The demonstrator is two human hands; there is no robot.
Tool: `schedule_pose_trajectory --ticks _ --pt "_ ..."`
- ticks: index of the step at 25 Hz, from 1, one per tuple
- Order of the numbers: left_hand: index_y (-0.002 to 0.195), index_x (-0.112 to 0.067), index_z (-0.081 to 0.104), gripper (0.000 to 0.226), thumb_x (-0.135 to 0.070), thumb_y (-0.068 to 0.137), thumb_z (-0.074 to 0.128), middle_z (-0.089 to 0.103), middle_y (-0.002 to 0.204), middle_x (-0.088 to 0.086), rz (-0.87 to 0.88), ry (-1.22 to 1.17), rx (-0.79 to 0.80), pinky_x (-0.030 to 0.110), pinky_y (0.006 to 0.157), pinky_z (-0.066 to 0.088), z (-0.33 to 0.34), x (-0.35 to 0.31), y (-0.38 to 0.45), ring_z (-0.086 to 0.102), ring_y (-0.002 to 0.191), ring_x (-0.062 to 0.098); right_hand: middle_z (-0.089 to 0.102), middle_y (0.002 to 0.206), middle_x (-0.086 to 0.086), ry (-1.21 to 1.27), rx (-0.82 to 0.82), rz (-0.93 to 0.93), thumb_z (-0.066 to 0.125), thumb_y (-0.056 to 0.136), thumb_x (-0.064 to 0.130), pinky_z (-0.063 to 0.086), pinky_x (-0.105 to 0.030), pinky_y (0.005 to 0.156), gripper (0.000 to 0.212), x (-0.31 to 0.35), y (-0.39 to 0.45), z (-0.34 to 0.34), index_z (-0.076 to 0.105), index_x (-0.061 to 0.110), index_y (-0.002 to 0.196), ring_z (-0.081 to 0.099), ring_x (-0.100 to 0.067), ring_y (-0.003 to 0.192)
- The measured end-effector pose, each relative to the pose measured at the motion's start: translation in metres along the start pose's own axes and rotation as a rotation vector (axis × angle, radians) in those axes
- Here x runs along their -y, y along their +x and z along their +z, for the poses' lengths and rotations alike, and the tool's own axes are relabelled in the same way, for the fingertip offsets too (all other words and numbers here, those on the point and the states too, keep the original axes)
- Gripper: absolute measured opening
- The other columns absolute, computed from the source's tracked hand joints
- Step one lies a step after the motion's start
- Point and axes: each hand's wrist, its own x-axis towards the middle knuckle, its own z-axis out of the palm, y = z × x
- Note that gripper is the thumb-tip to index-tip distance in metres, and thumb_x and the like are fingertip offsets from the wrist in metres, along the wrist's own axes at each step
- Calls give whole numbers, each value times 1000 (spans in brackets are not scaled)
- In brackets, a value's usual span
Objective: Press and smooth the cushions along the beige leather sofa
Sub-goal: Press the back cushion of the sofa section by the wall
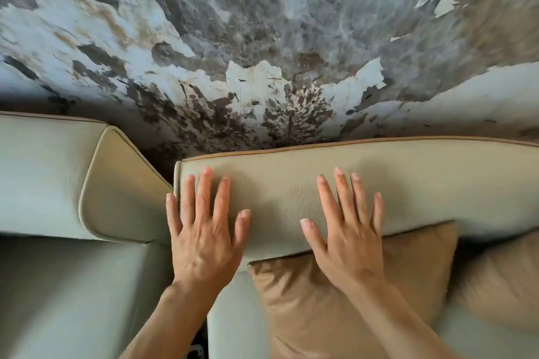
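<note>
A beige leather back cushion with brown piping runs across the middle right of the head view. My left hand lies flat on its left end with fingers spread, palm down. My right hand lies flat about a hand's width to the right, fingers spread, its heel over a tan throw pillow that leans against the cushion. Neither hand holds anything. A second sofa section's back cushion stands at the left, with its angled end panel facing the gap.
A wall with a grey, white and brown marbled pattern rises right behind the sofa. Another tan pillow sits at the far right. Seat cushions spread below. A dark gap separates the two sofa sections.
</note>
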Motion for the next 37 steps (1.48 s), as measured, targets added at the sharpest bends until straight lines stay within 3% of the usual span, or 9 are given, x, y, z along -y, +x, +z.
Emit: schedule_pose_trajectory --ticks 3,8,22,37 --pt "148 -17 39 64 -51 94 36 37 156 13 7 101 -142 58 116 23 31 -2 6 29 145 33 28 159 -8 34 -70 -34 27 94 58 19 -62 115 68 -8 16 40 30 22 151 26 -30 146" --pt "150 -19 36 67 -50 91 37 35 157 12 57 178 -285 54 117 23 54 6 11 29 146 32 33 157 -5 21 -271 -64 24 93 57 16 -60 115 66 -14 22 75 31 25 151 29 -30 144" --pt "146 -18 42 64 -52 93 31 45 150 13 109 154 -326 56 115 27 78 -5 133 37 141 35 39 153 -9 -11 -383 47 19 95 54 18 -61 112 64 -24 124 98 32 23 149 31 -33 142" --pt "144 -17 45 64 -52 92 30 46 150 13 148 150 -310 57 114 28 90 -14 193 39 140 35 46 148 -12 -45 -450 92 19 95 51 18 -59 113 64 -33 174 110 40 18 145 33 -34 140"
